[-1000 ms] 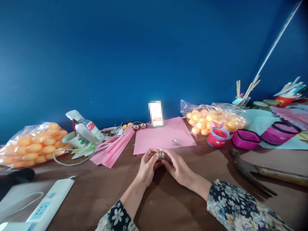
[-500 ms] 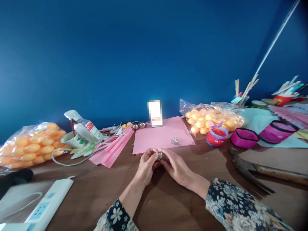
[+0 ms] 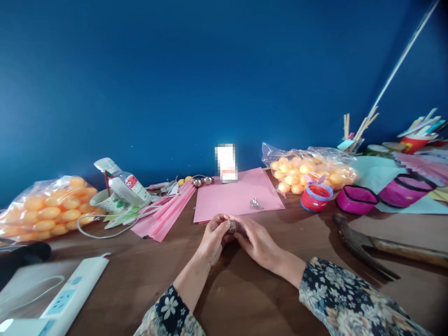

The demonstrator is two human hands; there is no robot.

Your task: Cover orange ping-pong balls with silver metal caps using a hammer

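Note:
My left hand (image 3: 213, 240) and my right hand (image 3: 257, 241) meet over the brown table (image 3: 245, 294), just in front of a pink paper sheet (image 3: 236, 196). Between their fingertips they pinch a small shiny silver ball (image 3: 232, 226). Both hands have their fingers curled around it. A small crumpled silver piece (image 3: 255, 204) lies on the pink sheet just beyond my right hand. Two more silver balls (image 3: 203, 181) rest at the sheet's far left corner.
Bags of orange balls (image 3: 45, 210) (image 3: 310, 170) lie left and right. Folded pink strips (image 3: 164, 212), a cup with a tipped bottle (image 3: 119, 189), a power strip (image 3: 66, 301), a red cup (image 3: 316, 197), magenta bands (image 3: 357, 199) and a hammer (image 3: 381, 245) surround the hands.
Both hands keep pinching the silver ball in the same spot, with only slight finger movement. The view has shifted a little.

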